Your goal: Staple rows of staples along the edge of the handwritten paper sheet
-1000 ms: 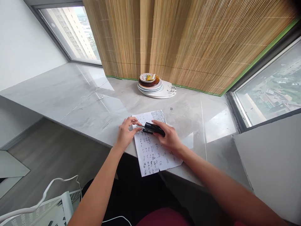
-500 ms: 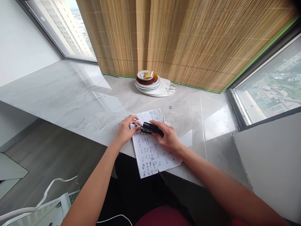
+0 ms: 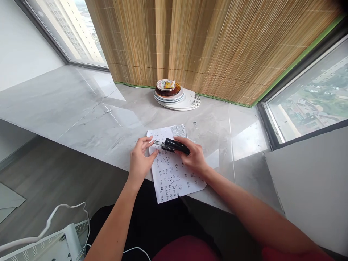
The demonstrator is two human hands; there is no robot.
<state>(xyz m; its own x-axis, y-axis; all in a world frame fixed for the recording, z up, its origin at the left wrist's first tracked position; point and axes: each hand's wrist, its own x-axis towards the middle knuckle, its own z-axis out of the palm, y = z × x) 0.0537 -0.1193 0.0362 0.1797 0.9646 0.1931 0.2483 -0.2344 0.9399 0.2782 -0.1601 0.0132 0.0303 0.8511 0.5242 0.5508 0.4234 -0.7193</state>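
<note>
A black stapler point(image 3: 176, 145) is in my right hand point(image 3: 194, 156), whose fingers are wrapped round its rear part, above the paper. From its front end a silvery metal piece point(image 3: 158, 143) sticks out to the left. Close to that piece, my left hand point(image 3: 140, 157) has its thumb and fingers apart with a gap between them; no grip on the metal shows. Beneath both hands lies a white sheet of paper point(image 3: 163, 177) covered with handwriting, its lower end reaching past the counter edge. A dark printed or scribbled patch fills its upper right corner.
At the back of the grey counter point(image 3: 89, 119) stands a stack of plates point(image 3: 168, 96) with a small yellow packet point(image 3: 169, 85) on top. Staples point(image 3: 194, 123) lie right of the paper. A bamboo blind point(image 3: 190, 43) hangs behind. A white cable point(image 3: 49, 221) runs at lower left.
The fingers of my left hand have spread and drawn back left from the stapler's front. More of the metal piece now shows outside the stapler. The view has shifted slightly.
</note>
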